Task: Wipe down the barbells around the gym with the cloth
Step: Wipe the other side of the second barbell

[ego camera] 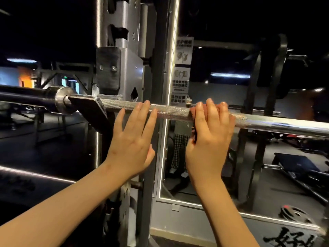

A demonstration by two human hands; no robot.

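A steel barbell [173, 111] lies level across a rack, its knurled shaft running from the left hook to the right edge. My right hand [209, 139] presses a reddish-brown cloth [193, 111] over the shaft, fingers curled around both; only small bits of the cloth show at the thumb side. My left hand [132, 139] is flat and spread, its fingertips resting on the shaft a short way to the left of the cloth, holding nothing.
The rack upright [124, 56] and its hook [89, 107] stand at the left, with the barbell's sleeve [35, 97] beyond. A lit-edged mirror [249, 148] behind reflects a bench and weight plates. Posters [183, 65] hang on the frame.
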